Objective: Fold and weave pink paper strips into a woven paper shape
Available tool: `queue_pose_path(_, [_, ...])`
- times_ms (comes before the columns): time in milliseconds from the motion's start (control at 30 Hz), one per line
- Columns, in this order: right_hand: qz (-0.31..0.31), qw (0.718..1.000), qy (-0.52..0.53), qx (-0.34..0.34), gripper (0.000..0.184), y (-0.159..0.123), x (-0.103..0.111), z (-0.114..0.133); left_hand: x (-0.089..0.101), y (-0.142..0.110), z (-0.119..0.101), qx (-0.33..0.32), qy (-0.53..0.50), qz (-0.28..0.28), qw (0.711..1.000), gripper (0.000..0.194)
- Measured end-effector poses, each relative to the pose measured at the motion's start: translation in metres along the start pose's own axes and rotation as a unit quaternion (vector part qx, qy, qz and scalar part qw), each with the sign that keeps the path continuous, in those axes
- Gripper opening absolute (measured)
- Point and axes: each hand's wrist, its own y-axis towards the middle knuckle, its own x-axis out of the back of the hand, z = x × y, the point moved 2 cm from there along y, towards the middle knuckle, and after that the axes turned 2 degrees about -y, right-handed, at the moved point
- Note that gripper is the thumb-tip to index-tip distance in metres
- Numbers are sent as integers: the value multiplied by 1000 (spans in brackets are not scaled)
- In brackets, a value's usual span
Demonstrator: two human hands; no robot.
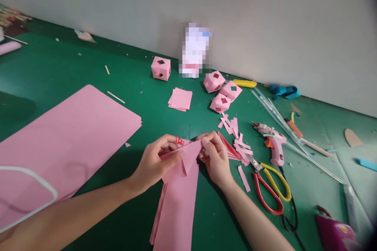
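Observation:
Between my two hands is a sheet of pink paper (193, 151) with one corner folded over into a triangle. My left hand (159, 159) is closed on its left side, thumb on top, with a red ring on one finger. My right hand (215, 157) pinches the pointed corner at the right. Beneath the sheet lies a stack of long pink paper strips (178, 211), reaching to the bottom edge. Folded pink paper pieces (228, 147) show just past my right hand, beside thin pink paper scraps (243, 147).
Scissors (272, 184) and a pink glue gun (275, 145) lie at the right. Folded pink paper shapes (220, 102), a box-like one (161, 68) and small squares (181, 99) sit farther back. Large pink sheets (76, 137) cover the left. A blurred upright screen (194, 49) leans on the wall.

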Motion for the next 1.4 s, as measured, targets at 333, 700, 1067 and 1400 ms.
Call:
queue_pose_path(333, [1, 998, -61, -2, 23, 0, 0, -3, 2, 1, 0, 20, -29, 1, 999, 20])
queue_pose_path(700, [-2, 973, -227, 35, 30, -5, -1, -3, 4, 3, 0, 42, -66, -26, 997, 21])
queue_pose_path(1067, [54, 960, -273, 33, 37, -8, -6, -1, 3, 5, -4, 48, -71, -47, 995, 22])
queue_pose_path(1400, [80, 948, -307, 31, 39, -7, -6, 2, 6, 6, 1, 63, -89, -68, 992, 26])
